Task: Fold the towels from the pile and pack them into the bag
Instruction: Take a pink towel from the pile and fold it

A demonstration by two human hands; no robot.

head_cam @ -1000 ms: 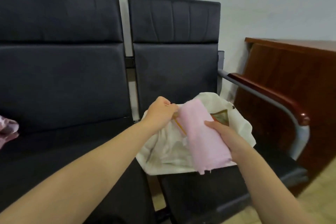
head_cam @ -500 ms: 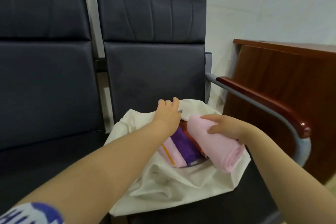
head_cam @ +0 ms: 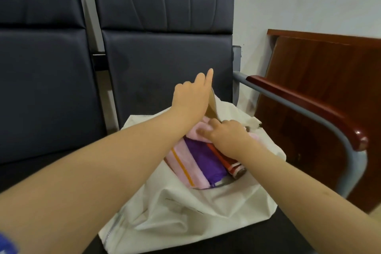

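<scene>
Towels lie side by side in the open mouth of the white cloth bag (head_cam: pixel 195 208): a pink towel with an orange stripe (head_cam: pixel 181 163), a purple towel (head_cam: pixel 204 161) and a red towel (head_cam: pixel 231 163) with a white band at its end. On top of them, at the far side of the opening, is a folded plain pink towel (head_cam: pixel 195 133).

The bag lies on the seat (head_cam: pixel 268 237) of the dark chair, near its right edge, beside the armrest (head_cam: pixel 299 105).

The right hand (head_cam: pixel 226 138) is on the plain pink towel, its fingers bent down over the cloth and holding it.

The left hand (head_cam: pixel 191 99) is at the far rim of the bag, which stands up just beside it. Two fingers point upward and the others are bent. I cannot tell if the thumb pinches the rim, because the hand hides it.

A brown wooden cabinet (head_cam: pixel 329 88) stands to the right of the chair.
</scene>
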